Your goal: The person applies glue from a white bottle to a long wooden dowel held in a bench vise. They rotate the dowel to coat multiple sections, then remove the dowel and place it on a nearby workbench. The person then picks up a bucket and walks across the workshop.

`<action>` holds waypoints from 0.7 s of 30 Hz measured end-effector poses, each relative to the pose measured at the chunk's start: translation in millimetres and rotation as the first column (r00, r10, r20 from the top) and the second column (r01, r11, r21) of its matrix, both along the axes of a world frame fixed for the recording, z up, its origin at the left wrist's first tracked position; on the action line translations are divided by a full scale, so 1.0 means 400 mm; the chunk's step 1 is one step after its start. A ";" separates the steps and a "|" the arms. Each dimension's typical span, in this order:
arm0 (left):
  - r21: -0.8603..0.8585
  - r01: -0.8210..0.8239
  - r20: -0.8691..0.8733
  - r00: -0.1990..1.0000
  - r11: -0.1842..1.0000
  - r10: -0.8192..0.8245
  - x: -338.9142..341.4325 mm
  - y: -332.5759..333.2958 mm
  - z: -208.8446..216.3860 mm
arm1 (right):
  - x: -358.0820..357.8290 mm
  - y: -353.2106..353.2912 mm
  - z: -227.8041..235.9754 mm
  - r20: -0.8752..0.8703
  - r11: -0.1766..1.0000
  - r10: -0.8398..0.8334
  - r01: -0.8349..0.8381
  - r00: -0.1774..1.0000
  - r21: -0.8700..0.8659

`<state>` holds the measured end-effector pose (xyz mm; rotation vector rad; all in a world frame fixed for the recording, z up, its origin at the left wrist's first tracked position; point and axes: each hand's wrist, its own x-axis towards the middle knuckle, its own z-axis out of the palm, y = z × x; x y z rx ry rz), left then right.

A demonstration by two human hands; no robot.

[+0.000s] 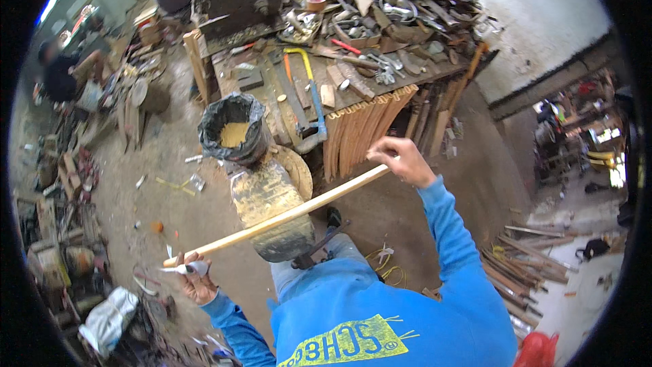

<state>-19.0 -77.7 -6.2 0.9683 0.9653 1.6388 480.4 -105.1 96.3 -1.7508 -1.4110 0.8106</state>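
Note:
A long, pale wooden stick (pixel 285 216) slants across in front of me, low at the left and higher at the right. My left hand (pixel 197 287) is closed round a small white squeeze bottle (pixel 195 268), its thin nozzle pointing left beside the stick's near end. At the far end, the stick runs in under the bent fingers of my right hand (pixel 407 161), which look closed on it; the exact grip is partly hidden. Below the stick's middle stands a dusty, worn wooden block-like stand (pixel 265 194), close before my legs.
A black-lined bucket of sawdust (pixel 234 134) stands beyond the stand. The cluttered workbench (pixel 407 71) carries a yellow-and-blue hacksaw (pixel 314 88) and many tools. Curved wooden strips (pixel 367 132) lean at its front. Wood pieces (pixel 519 265) lie at right. A person (pixel 64 75) sits far left.

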 end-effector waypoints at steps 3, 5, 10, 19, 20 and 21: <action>-0.175 -0.023 -0.007 1.000 0.984 0.022 0.115 -0.068 0.015 | 0.045 -0.081 -0.090 0.213 0.991 -0.023 -0.006 0.977 0.133; -0.223 -0.047 0.017 0.999 0.974 0.052 0.191 -0.094 0.031 | 0.045 -0.096 -0.136 0.342 0.955 -0.034 -0.070 0.939 0.289; -0.158 -0.089 -0.080 0.994 0.983 0.078 0.288 -0.134 0.087 | 0.034 -0.083 -0.179 0.342 0.945 0.106 -0.202 0.934 0.257; -0.162 -0.175 -0.166 0.975 0.971 0.148 0.300 -0.217 0.083 | 0.281 -0.123 -0.178 0.049 0.996 0.055 -0.058 0.997 0.062; -0.163 -0.178 -0.168 0.974 0.970 0.151 0.302 -0.221 0.082 | 0.303 -0.127 -0.180 -0.026 0.998 0.032 -0.030 0.999 0.060; -0.185 -0.190 -0.163 0.973 0.964 0.161 0.304 -0.227 0.083 | 0.321 -0.131 -0.182 -0.095 0.999 0.010 -0.007 0.995 0.033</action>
